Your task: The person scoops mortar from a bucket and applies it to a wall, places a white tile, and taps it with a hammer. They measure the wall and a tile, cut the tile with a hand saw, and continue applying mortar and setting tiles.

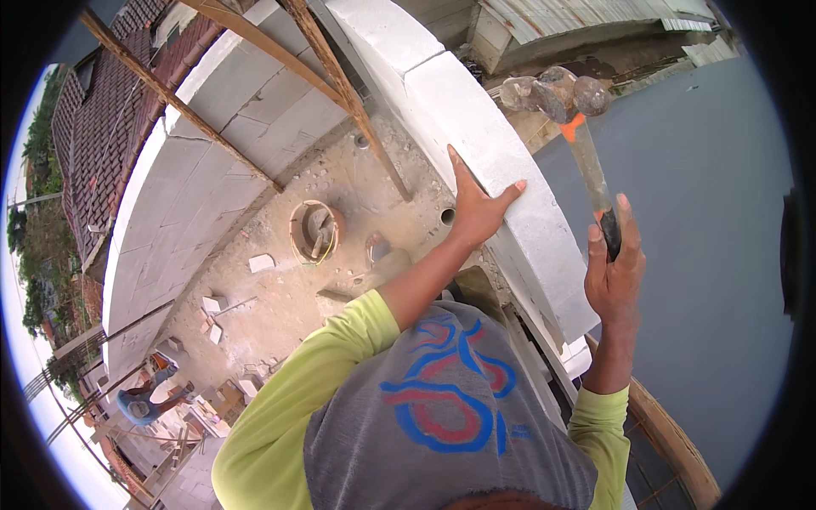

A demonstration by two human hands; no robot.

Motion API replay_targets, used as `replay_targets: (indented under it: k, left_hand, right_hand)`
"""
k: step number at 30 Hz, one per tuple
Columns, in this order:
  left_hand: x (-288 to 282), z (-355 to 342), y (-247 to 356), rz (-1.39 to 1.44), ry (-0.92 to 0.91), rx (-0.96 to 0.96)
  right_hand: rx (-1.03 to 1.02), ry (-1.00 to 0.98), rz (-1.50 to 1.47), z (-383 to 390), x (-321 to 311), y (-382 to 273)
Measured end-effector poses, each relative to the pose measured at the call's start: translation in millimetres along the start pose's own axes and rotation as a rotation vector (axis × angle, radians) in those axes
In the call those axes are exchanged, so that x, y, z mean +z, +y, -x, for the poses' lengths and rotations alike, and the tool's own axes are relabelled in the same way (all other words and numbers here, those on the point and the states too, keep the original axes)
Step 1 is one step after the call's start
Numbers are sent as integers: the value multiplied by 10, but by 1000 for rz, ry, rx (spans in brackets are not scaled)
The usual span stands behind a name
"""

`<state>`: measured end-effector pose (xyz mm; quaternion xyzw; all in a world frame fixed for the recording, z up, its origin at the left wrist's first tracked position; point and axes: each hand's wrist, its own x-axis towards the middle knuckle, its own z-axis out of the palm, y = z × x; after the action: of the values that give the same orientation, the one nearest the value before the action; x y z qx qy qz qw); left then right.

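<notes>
My left hand (481, 204) is braced against a white lightweight block (510, 200) in the wall's top course. Its thumb lies over the top edge and its fingers stretch along the inner side, spread apart. Beyond the wall, my right hand (618, 276) holds a hammer (588, 161) by the black lower end of its grey handle. The hammer stands raised, its worn, rounded metal head uppermost and apart from the blocks. Orange shows below the head and above the grip. Part of the handle's end is hidden in my palm.
Wooden poles (348, 93) lean across the room inside the walls. A round bucket (316, 231) with tools stands on the dusty floor, near block offcuts (262, 263). Another person (144, 404) bends at the lower left. A grey surface (697, 212) lies right of the wall.
</notes>
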<state>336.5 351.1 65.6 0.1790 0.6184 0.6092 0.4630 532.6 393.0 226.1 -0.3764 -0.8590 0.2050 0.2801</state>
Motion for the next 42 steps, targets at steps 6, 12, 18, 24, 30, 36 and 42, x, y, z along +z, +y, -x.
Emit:
replay_targets:
  k: [6, 12, 18, 24, 30, 36, 42]
  left_hand:
    - [-99, -28, 119, -148, -23, 7]
    - [-153, -13, 43, -74, -29, 13]
    - [-108, -8, 12, -38, -29, 25]
    - [-62, 1, 229, -49, -57, -13]
    - [-126, -9, 97, -38, -37, 46]
    - [-102, -17, 54, 91, -97, 27]
    - [-127, -91, -10, 13, -74, 43]
  right_hand:
    - [-270, -116, 46, -856, 726, 437]
    - [-127, -387, 189, -1001, 872, 532]
    - [-124, -451, 297, -1002, 923, 546]
    - [-88, -405, 227, -931, 888, 631]
    - [-124, -384, 161, -959, 827, 501]
    - [-67, -434, 217, -964, 837, 552]
    - [19, -495, 252, -835, 776, 444]
